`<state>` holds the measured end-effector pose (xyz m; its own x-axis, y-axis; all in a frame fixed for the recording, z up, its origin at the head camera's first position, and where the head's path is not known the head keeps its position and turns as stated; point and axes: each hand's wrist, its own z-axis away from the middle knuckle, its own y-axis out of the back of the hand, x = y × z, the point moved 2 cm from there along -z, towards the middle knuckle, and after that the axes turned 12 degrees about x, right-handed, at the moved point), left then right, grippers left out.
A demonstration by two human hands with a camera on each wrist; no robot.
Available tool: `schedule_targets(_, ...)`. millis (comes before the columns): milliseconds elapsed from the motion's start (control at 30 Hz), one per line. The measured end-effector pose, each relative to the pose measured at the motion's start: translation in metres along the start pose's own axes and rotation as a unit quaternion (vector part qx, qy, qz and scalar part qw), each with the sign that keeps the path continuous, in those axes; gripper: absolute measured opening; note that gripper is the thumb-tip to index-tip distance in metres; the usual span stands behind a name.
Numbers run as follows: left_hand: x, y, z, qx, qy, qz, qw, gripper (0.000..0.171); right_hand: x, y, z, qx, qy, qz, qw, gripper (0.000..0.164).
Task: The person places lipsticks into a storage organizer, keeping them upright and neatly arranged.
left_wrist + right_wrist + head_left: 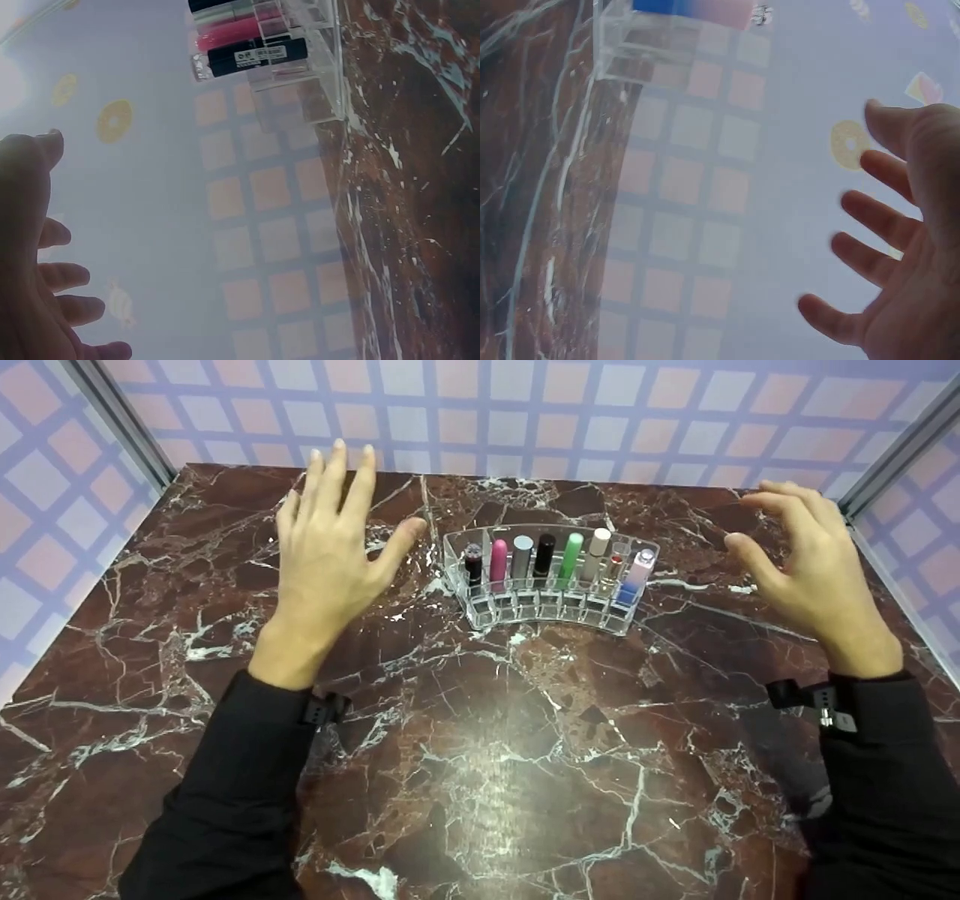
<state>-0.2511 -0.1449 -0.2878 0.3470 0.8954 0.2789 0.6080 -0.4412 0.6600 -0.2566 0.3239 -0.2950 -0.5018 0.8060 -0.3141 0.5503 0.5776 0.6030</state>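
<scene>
A clear, curved acrylic lipstick organizer (551,607) stands on the marble-patterned table, with a row of lipstick tubes upright in its back slots. Among them are a pink tube (499,564), a black tube (544,556), a green tube (571,556) and a blue-and-pink tube (637,576) at the right end. My left hand (326,547) hovers to the organizer's left, fingers spread and nothing held. On the other side, my right hand (814,570) is raised with loosely bent fingers, apart from the organizer. In the left wrist view, a black tube with a white label (257,56) sits at the near end.
The dark red table (480,780) with white veins extends in front of the organizer. Checked panels (517,420) enclose its back and sides, with metal posts (124,424) at the corners. A black strap device is worn on each wrist.
</scene>
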Motion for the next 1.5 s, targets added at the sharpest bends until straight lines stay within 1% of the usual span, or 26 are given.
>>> schedule_targets(100, -0.001, -0.004, 0.001, -0.014, 0.001, -0.011, 0.9998, 0.084, 0.006, -0.003, 0.002, 0.024, 0.019, 0.004, 1.000, 0.050)
schedule_targets(167, -0.003, -0.007, 0.002, -0.027, 0.004, -0.019, 0.9994, 0.085, 0.009, -0.004, 0.003, 0.023, 0.012, 0.010, 1.000, 0.054)
schedule_targets(267, -0.006, -0.010, 0.003, -0.057, 0.016, -0.030, 0.9978, 0.086, 0.015, -0.006, 0.005, 0.006, -0.015, 0.023, 1.000, 0.060)
schedule_targets(433, -0.012, -0.015, 0.004, -0.103, 0.026, -0.045, 0.9933, 0.086, 0.020, -0.011, 0.007, -0.013, -0.030, 0.039, 0.999, 0.070)
schedule_targets(567, -0.016, -0.019, 0.005, -0.123, 0.029, -0.059, 0.9902, 0.087, 0.021, -0.012, 0.008, -0.032, -0.044, 0.047, 0.997, 0.072)
schedule_targets(800, -0.023, -0.024, 0.009, -0.146, 0.044, -0.065, 0.9862, 0.089, 0.025, -0.013, 0.011, -0.077, -0.071, 0.062, 0.993, 0.072)
schedule_targets(1000, -0.024, -0.027, 0.012, -0.164, 0.048, -0.074, 0.9825, 0.089, 0.029, -0.014, 0.012, -0.133, -0.094, 0.075, 0.984, 0.076)
schedule_targets(1167, -0.025, -0.028, 0.014, -0.181, 0.048, -0.081, 0.9789, 0.090, 0.030, -0.015, 0.014, -0.172, -0.097, 0.094, 0.976, 0.078)
schedule_targets(1367, -0.029, -0.031, 0.017, -0.198, 0.055, -0.092, 0.9744, 0.090, 0.037, -0.018, 0.018, -0.222, -0.096, 0.133, 0.961, 0.081)
schedule_targets(1500, -0.033, -0.032, 0.019, -0.212, 0.069, -0.097, 0.9701, 0.089, 0.041, -0.018, 0.019, -0.240, -0.106, 0.151, 0.953, 0.081)
